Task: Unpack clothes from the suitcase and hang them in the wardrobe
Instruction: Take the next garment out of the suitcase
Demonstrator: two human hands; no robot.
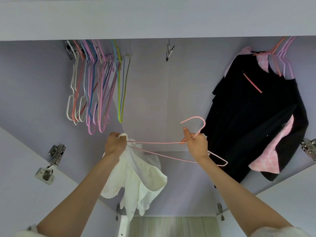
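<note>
At ten o'clock a bunch of empty hangers (pixel 95 86) waits on the rail. Below, the left hand (pixel 114 145) clenches its grip on a white garment (pixel 136 175), threading it onto one end of the pink hanger (pixel 164 143). The right hand (pixel 195 144) grips the hanger's neck; its long axis runs nine to three, hook pointing up toward twelve. At two o'clock a black garment (pixel 253 113) and a pink one already hang; the white one is not yet hung.
</note>
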